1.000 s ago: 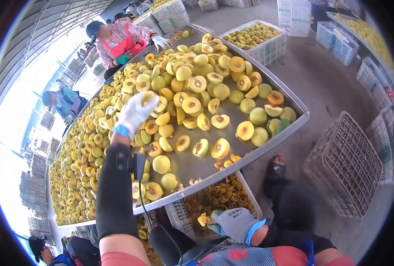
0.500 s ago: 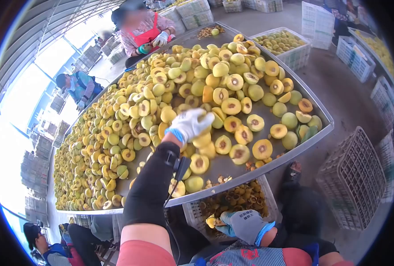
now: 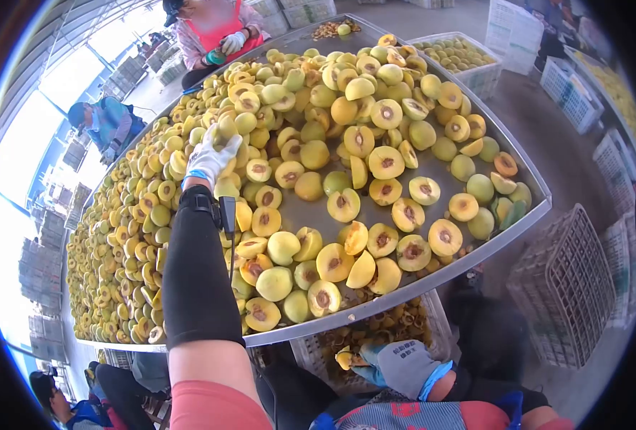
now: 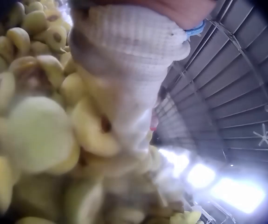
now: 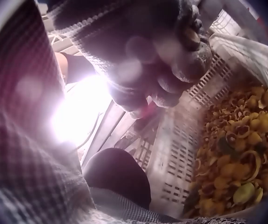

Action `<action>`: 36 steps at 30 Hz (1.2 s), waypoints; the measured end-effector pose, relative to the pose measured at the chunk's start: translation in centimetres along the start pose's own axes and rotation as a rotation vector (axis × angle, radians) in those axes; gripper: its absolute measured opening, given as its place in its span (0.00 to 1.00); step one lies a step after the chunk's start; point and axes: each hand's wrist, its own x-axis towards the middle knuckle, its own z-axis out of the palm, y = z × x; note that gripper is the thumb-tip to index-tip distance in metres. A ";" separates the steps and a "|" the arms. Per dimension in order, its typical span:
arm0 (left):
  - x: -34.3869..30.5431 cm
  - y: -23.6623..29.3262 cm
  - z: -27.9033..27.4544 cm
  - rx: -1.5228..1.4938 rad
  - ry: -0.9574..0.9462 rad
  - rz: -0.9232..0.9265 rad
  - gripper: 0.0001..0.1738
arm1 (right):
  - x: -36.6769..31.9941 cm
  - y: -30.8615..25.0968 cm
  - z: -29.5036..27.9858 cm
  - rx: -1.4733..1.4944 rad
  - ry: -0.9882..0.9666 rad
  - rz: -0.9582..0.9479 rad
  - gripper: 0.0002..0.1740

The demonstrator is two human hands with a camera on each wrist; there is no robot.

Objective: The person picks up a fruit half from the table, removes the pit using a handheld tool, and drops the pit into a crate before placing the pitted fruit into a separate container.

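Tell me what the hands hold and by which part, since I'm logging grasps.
The left hand grips a peach half from above, exact part unclear; the right hand pinches a small yellow piece at its fingertips.

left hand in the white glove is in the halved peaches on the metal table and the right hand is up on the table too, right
Not the right hand: the head view shows it below the metal table's rim, by the white crate of pits and scraps. The left hand, white-gloved, is indeed among the halved peaches on the table.
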 end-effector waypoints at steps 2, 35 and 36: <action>-0.7 0.0 1.1 -0.035 -0.078 0.035 0.42 | 0.0 0.7 -0.3 0.002 -0.017 -0.008 0.16; -41.8 13.8 -3.4 -1.345 -0.593 -0.141 0.27 | -1.7 2.1 5.3 1.792 -0.911 -0.003 0.35; -41.6 13.6 -3.5 -1.263 -0.552 -0.129 0.29 | -1.5 2.3 5.1 1.799 -0.937 -0.032 0.36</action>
